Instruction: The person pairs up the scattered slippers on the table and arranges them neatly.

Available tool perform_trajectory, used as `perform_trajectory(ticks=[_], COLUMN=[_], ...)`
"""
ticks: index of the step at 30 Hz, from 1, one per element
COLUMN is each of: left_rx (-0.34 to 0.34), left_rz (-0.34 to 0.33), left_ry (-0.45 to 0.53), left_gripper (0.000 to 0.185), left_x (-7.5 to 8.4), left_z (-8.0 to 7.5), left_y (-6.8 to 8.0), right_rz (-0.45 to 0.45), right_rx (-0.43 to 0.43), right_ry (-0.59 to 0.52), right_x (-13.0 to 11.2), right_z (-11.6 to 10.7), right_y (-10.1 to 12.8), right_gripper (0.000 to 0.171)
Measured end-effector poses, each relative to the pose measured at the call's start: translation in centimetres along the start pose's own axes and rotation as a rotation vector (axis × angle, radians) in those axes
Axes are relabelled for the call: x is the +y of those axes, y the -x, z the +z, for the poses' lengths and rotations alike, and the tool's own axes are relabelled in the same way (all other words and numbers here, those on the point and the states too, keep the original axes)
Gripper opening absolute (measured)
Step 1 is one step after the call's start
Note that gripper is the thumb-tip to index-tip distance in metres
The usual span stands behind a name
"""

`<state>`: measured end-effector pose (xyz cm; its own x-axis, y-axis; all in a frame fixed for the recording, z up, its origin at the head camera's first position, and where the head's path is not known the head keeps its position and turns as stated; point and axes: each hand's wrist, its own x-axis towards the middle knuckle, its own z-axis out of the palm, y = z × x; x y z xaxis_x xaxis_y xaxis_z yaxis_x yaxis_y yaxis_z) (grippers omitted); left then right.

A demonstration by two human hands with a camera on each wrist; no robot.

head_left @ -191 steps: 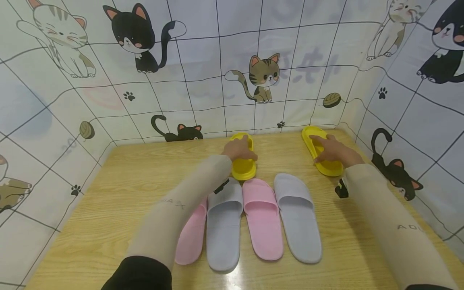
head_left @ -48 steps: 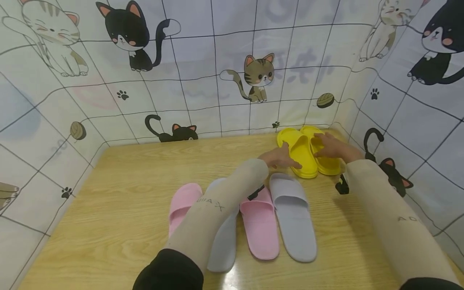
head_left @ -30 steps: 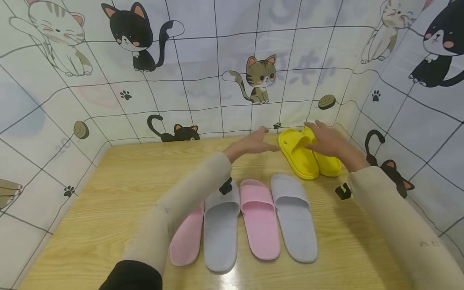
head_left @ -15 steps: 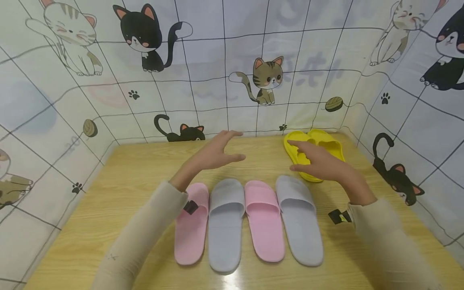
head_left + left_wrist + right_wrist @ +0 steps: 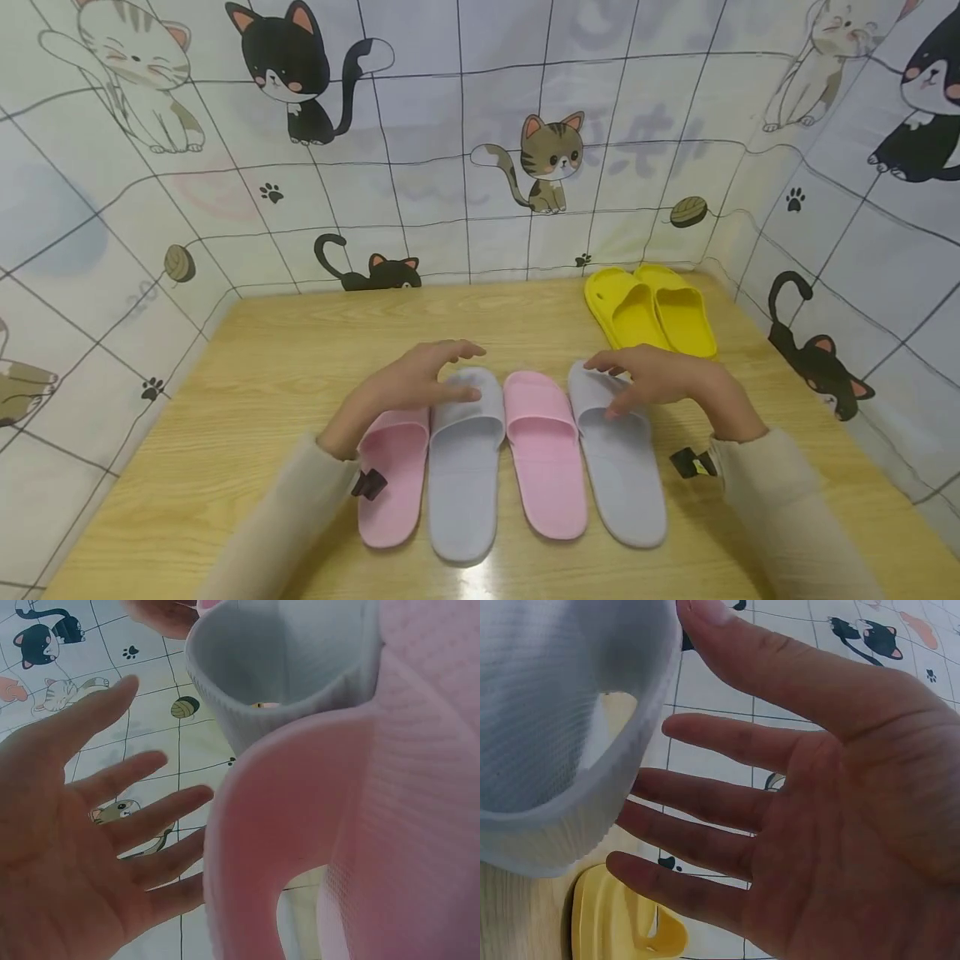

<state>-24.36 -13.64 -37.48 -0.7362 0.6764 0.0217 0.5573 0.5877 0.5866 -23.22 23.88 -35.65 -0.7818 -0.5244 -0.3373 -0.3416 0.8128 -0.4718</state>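
Four flat slippers lie in a row at the table's front: pink (image 5: 392, 475), grey (image 5: 465, 458), pink (image 5: 545, 450), grey (image 5: 621, 467). My left hand (image 5: 408, 385) hovers with spread fingers over the toes of the left pink and left grey slippers; in the left wrist view the left hand's palm (image 5: 67, 855) is bare beside the pink strap (image 5: 352, 825). My right hand (image 5: 652, 379) is spread over the toe of the right grey slipper, and its fingers (image 5: 705, 847) lie close by the grey strap (image 5: 562, 735). Neither hand grips anything.
A pair of yellow slippers (image 5: 651, 310) lies side by side at the back right corner of the wooden table (image 5: 262, 358). Walls covered in cat-print sheeting (image 5: 465, 150) close the table in at the back and both sides.
Both hands left the yellow slippers, now paired at the back right, and drew back toward me, coming down over the row of pink and grey slippers.
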Motion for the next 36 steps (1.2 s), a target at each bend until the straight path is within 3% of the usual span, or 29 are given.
perform_trajectory(ticks=[7, 12, 26, 36], left_rx=[-0.103, -0.134, -0.15, -0.134], left_rz=[-0.009, -0.02, -0.067, -0.075], left_ry=[-0.011, -0.035, -0.048, -0.085], left_gripper=[0.052, 0.044, 0.041, 0.041], left_x=[-0.1, 0.2, 0.2, -0.7], left_z=[0.2, 0.3, 0.4, 0.3], left_y=[0.4, 0.4, 0.3, 0.4], right_rz=[-0.016, -0.029, -0.048, -0.127], right_rx=[-0.02, -0.009, 0.009, 0.126], right_ry=[0.008, 0.01, 0.02, 0.021], right_x=[0.3, 0.3, 0.4, 1.4], right_z=[0.1, 0.0, 0.2, 0.7], right_y=[-0.7, -0.5, -0.7, -1.6], right_gripper=[0.068, 0.064, 0.061, 0.051])
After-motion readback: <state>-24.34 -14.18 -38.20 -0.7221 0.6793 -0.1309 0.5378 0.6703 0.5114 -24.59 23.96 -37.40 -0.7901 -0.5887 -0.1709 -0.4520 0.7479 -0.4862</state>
